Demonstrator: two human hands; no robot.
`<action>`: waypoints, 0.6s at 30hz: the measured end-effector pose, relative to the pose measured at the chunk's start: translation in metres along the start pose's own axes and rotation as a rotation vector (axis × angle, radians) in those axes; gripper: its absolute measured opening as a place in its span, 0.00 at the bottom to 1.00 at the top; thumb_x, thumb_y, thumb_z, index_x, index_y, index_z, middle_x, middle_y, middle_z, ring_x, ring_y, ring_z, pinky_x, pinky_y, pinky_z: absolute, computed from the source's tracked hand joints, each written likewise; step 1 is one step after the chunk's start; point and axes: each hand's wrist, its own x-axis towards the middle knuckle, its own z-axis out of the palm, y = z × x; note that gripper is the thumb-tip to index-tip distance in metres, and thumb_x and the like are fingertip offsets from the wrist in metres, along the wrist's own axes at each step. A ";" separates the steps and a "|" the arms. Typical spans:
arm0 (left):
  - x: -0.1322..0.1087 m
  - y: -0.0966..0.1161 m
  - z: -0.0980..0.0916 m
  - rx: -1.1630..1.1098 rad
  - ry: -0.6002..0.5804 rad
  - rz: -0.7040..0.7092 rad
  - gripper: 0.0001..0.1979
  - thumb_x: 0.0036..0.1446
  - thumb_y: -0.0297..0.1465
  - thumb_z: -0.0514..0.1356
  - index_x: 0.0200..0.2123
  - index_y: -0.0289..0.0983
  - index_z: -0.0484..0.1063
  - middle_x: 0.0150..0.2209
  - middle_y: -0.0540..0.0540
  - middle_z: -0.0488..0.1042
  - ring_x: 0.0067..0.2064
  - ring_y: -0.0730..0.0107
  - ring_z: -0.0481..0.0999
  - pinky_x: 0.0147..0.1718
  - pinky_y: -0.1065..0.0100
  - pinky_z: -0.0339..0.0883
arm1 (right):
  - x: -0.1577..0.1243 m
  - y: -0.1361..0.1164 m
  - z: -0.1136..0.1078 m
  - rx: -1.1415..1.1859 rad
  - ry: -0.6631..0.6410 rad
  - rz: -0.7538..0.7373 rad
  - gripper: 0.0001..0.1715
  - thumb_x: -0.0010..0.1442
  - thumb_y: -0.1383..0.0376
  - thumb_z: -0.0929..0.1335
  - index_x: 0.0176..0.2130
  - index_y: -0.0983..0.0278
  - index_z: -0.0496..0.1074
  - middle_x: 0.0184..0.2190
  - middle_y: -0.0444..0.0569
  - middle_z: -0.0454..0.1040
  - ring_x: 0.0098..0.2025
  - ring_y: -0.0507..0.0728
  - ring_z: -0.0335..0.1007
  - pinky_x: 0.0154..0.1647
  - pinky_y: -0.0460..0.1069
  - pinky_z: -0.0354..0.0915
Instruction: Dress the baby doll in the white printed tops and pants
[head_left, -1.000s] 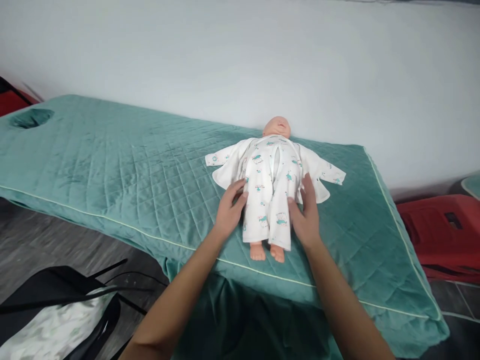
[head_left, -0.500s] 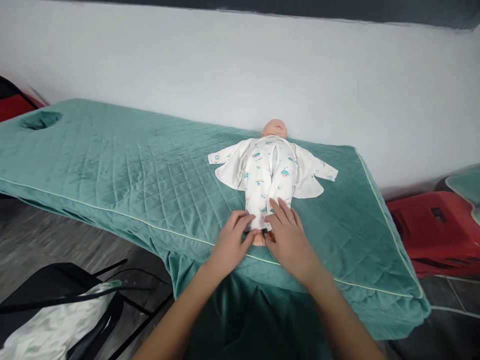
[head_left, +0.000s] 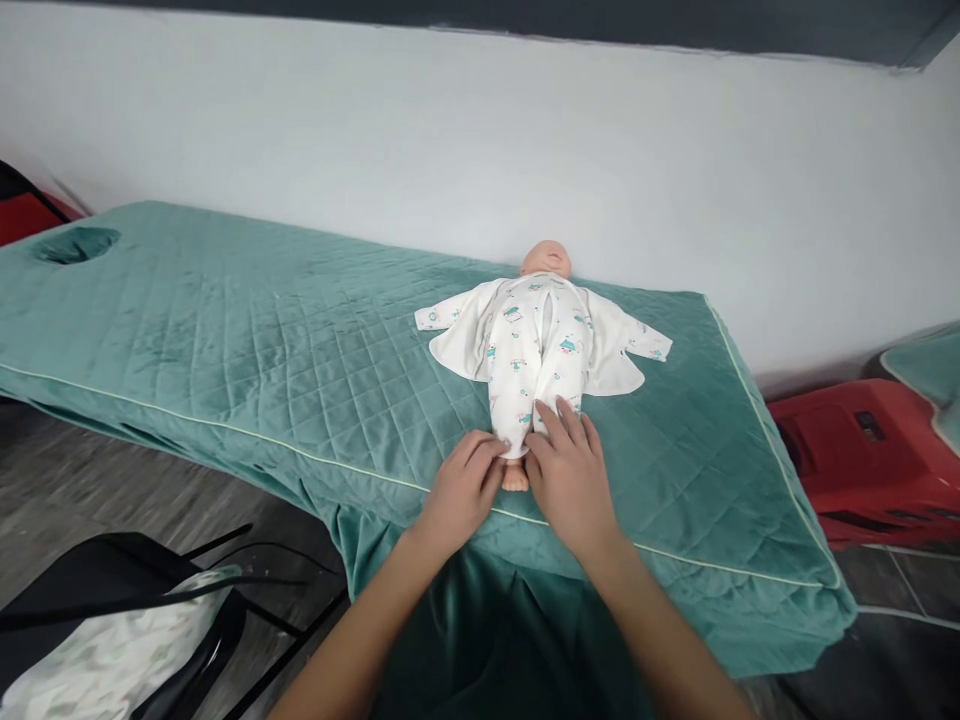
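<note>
A baby doll (head_left: 546, 258) lies on its back near the right end of a green quilted massage bed (head_left: 300, 340). It wears a white printed romper (head_left: 536, 360) whose sleeves spread out to both sides. My left hand (head_left: 459, 490) rests by the doll's left trouser cuff, fingers curled at the fabric just above a bare foot (head_left: 514, 477). My right hand (head_left: 570, 475) lies over the other cuff, fingers stretched flat on the cloth and covering that foot.
The bed has a face hole (head_left: 73, 243) at its far left and stands against a pale wall. A red plastic stool (head_left: 870, 460) sits to the right. A black chair with patterned cloth (head_left: 112, 640) is at the lower left, on grey flooring.
Both hands slid from the doll's hips down the trouser legs to the cuffs near the feet. The view shifted slightly.
</note>
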 end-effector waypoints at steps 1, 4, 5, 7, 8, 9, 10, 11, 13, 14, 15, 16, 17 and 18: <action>0.000 0.002 -0.002 -0.016 0.011 0.005 0.09 0.69 0.25 0.53 0.49 0.39 0.69 0.44 0.44 0.73 0.45 0.67 0.75 0.46 0.62 0.73 | -0.001 0.001 -0.002 0.020 0.001 -0.007 0.13 0.68 0.70 0.62 0.41 0.61 0.76 0.65 0.54 0.68 0.71 0.71 0.55 0.67 0.73 0.56; -0.002 0.011 -0.009 -0.061 0.054 0.010 0.09 0.67 0.25 0.54 0.48 0.40 0.70 0.43 0.45 0.74 0.45 0.67 0.75 0.45 0.64 0.73 | -0.006 0.003 -0.011 0.098 0.027 -0.019 0.13 0.67 0.70 0.62 0.43 0.59 0.75 0.64 0.51 0.70 0.69 0.67 0.59 0.67 0.71 0.57; -0.003 0.013 -0.010 -0.074 0.069 0.009 0.09 0.67 0.25 0.55 0.48 0.41 0.70 0.43 0.45 0.74 0.45 0.67 0.76 0.45 0.64 0.73 | -0.009 0.003 -0.013 0.121 0.046 -0.021 0.13 0.67 0.70 0.63 0.43 0.58 0.75 0.63 0.51 0.70 0.69 0.66 0.60 0.67 0.70 0.58; -0.007 0.017 -0.012 -0.086 0.088 0.005 0.09 0.67 0.26 0.55 0.48 0.42 0.70 0.42 0.45 0.75 0.44 0.67 0.76 0.43 0.64 0.73 | -0.014 0.002 -0.017 0.146 0.084 -0.029 0.12 0.66 0.70 0.63 0.43 0.57 0.75 0.63 0.50 0.71 0.68 0.65 0.61 0.66 0.69 0.60; -0.009 0.018 -0.013 -0.082 0.094 0.001 0.09 0.67 0.26 0.55 0.47 0.42 0.70 0.42 0.45 0.75 0.43 0.66 0.77 0.43 0.63 0.73 | -0.016 0.001 -0.018 0.148 0.096 -0.037 0.12 0.66 0.70 0.63 0.42 0.58 0.74 0.63 0.51 0.71 0.68 0.65 0.61 0.66 0.69 0.60; -0.011 0.018 -0.012 -0.073 0.097 -0.005 0.08 0.66 0.26 0.56 0.47 0.42 0.70 0.41 0.46 0.75 0.43 0.66 0.77 0.42 0.63 0.73 | -0.018 0.000 -0.018 0.147 0.100 -0.044 0.11 0.66 0.70 0.63 0.42 0.58 0.74 0.63 0.51 0.70 0.68 0.66 0.61 0.66 0.69 0.60; -0.013 0.018 -0.011 -0.062 0.098 -0.014 0.08 0.66 0.27 0.56 0.46 0.42 0.70 0.41 0.46 0.75 0.42 0.66 0.77 0.41 0.63 0.73 | -0.019 -0.002 -0.017 0.145 0.097 -0.050 0.11 0.66 0.70 0.64 0.42 0.58 0.74 0.63 0.52 0.70 0.68 0.66 0.60 0.66 0.69 0.60; -0.014 0.017 -0.010 -0.051 0.100 -0.026 0.07 0.66 0.27 0.56 0.45 0.42 0.70 0.40 0.46 0.75 0.41 0.66 0.77 0.40 0.64 0.73 | -0.020 -0.003 -0.016 0.145 0.088 -0.054 0.11 0.66 0.70 0.64 0.42 0.58 0.74 0.63 0.52 0.70 0.68 0.66 0.60 0.66 0.70 0.60; -0.017 0.015 -0.008 -0.033 0.096 -0.051 0.07 0.66 0.26 0.55 0.44 0.42 0.70 0.39 0.47 0.75 0.41 0.66 0.77 0.39 0.64 0.73 | -0.022 -0.003 -0.014 0.166 0.071 -0.054 0.11 0.67 0.70 0.64 0.42 0.58 0.74 0.64 0.53 0.69 0.69 0.66 0.59 0.66 0.70 0.60; -0.018 0.014 -0.007 -0.026 0.092 -0.058 0.07 0.66 0.26 0.55 0.44 0.42 0.69 0.39 0.47 0.74 0.41 0.66 0.77 0.39 0.64 0.74 | -0.024 -0.002 -0.013 0.192 0.070 -0.052 0.10 0.67 0.70 0.64 0.42 0.58 0.74 0.64 0.53 0.68 0.69 0.66 0.58 0.66 0.70 0.60; -0.019 0.013 -0.006 -0.020 0.090 -0.061 0.07 0.66 0.26 0.55 0.45 0.42 0.69 0.40 0.46 0.74 0.41 0.66 0.77 0.39 0.63 0.74 | -0.025 0.000 -0.011 0.232 0.078 -0.044 0.10 0.67 0.70 0.64 0.43 0.58 0.73 0.64 0.53 0.68 0.70 0.66 0.58 0.66 0.70 0.60; -0.019 0.013 -0.005 -0.013 0.088 -0.060 0.08 0.66 0.26 0.55 0.45 0.42 0.69 0.40 0.46 0.74 0.42 0.66 0.76 0.40 0.63 0.74 | -0.027 0.003 -0.010 0.284 0.089 -0.029 0.10 0.67 0.69 0.64 0.45 0.57 0.73 0.65 0.53 0.67 0.70 0.66 0.57 0.66 0.69 0.61; -0.019 0.014 -0.004 -0.005 0.089 -0.053 0.08 0.65 0.26 0.55 0.46 0.42 0.69 0.41 0.45 0.74 0.43 0.65 0.76 0.42 0.62 0.74 | -0.030 0.006 -0.009 0.348 0.108 -0.004 0.11 0.67 0.69 0.65 0.47 0.57 0.72 0.65 0.53 0.66 0.70 0.65 0.57 0.66 0.68 0.62; -0.018 0.015 -0.004 0.004 0.093 -0.040 0.09 0.65 0.25 0.56 0.47 0.42 0.69 0.43 0.45 0.74 0.45 0.65 0.76 0.44 0.61 0.74 | -0.033 0.010 -0.008 0.420 0.129 0.033 0.12 0.68 0.68 0.65 0.50 0.56 0.71 0.65 0.53 0.65 0.69 0.64 0.58 0.65 0.67 0.63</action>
